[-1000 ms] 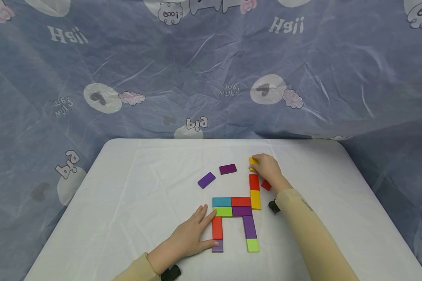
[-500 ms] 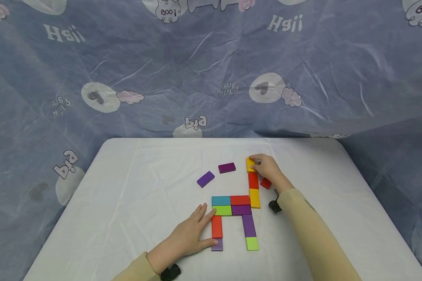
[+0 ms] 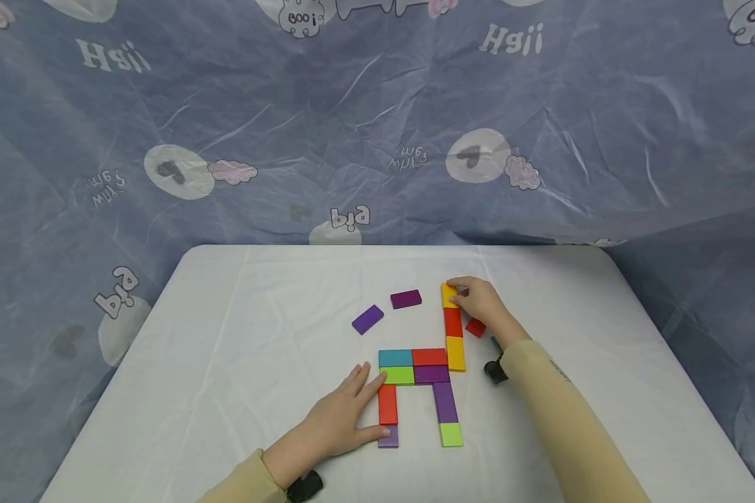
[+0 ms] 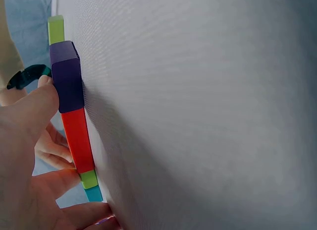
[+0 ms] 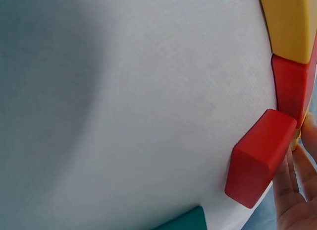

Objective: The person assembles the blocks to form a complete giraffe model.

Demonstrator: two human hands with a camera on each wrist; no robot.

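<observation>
My right hand (image 3: 481, 302) pinches a yellow block (image 3: 449, 293) at the far end of a column, against a red block (image 3: 453, 322) and another yellow block (image 3: 456, 353). This column meets two stacked rows: blue (image 3: 395, 358) and red (image 3: 429, 357) behind, lime green (image 3: 398, 376) and purple (image 3: 431, 374) in front. A left leg of red (image 3: 387, 405) and light purple (image 3: 388, 442) and a right leg of purple (image 3: 444, 402) and lime green (image 3: 451, 434) reach toward me. My left hand (image 3: 333, 423) lies beside the left leg, thumb on light purple, a fingertip on lime green.
Two loose purple blocks (image 3: 368, 319) lie left of the column. A loose red block (image 3: 475, 327) is under the right forearm, and a teal block (image 5: 185, 221) shows partly in the right wrist view. A patterned blue sheet (image 3: 352, 119) hangs behind the white table (image 3: 258, 314).
My right hand has brought the yellow block slightly left and toward me, closing the gap to the red block below it. The left hand stays in place.
</observation>
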